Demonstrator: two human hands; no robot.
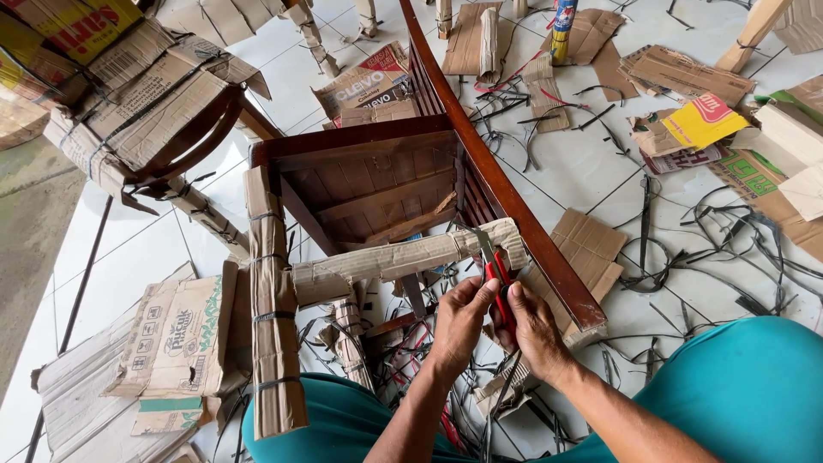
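Quantities in view: two hands, left (459, 321) and right (536, 330); one red-handled cutter (495, 273); one wooden chair (403, 184); one spray can (561, 30); one yellow carton piece (705, 120). Black straps on the floor: too many to count.

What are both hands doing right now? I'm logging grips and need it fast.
Left hand: closed on the red-handled utility knife, at the cardboard-wrapped wooden chair leg.
Right hand: closed on the same knife's handle.

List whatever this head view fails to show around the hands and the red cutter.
- Red-handled cutter: its handle sits behind the left hand and right hand.
- Dark wooden chair: its cardboard-wrapped legs hide the wood.
- Blue and yellow can: top cropped by the frame edge.
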